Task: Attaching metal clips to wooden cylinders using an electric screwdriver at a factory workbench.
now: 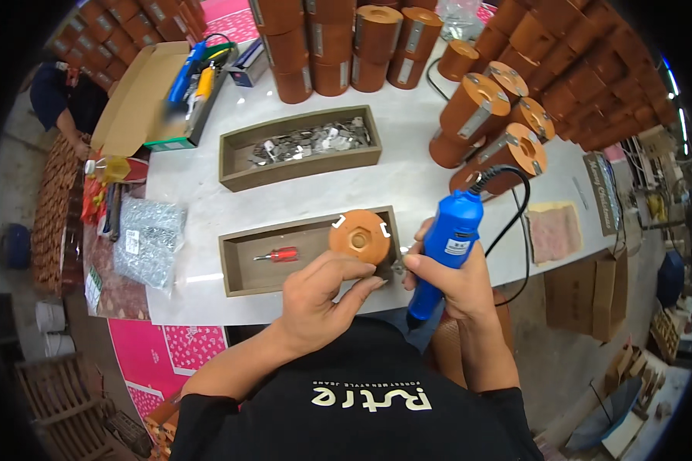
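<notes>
My right hand is wrapped round a blue electric screwdriver, its dark tip pointing down toward me and its cord leaving the upper end. A small metal piece shows by my right thumb; its kind is unclear. My left hand is closed in a pinch, thumb and forefinger close together at the near edge of a round terracotta-coloured block. Whatever the pinch holds is too small to name. The block has a central hole and two pale metal clips at its rim. It covers the right part of a shallow wooden tray.
A red-handled screwdriver lies in the near tray. Beyond it, another tray holds metal pieces. Terracotta cylinders stand at the back and right. A bubble-wrap packet and open tool box lie left. The power cord loops right.
</notes>
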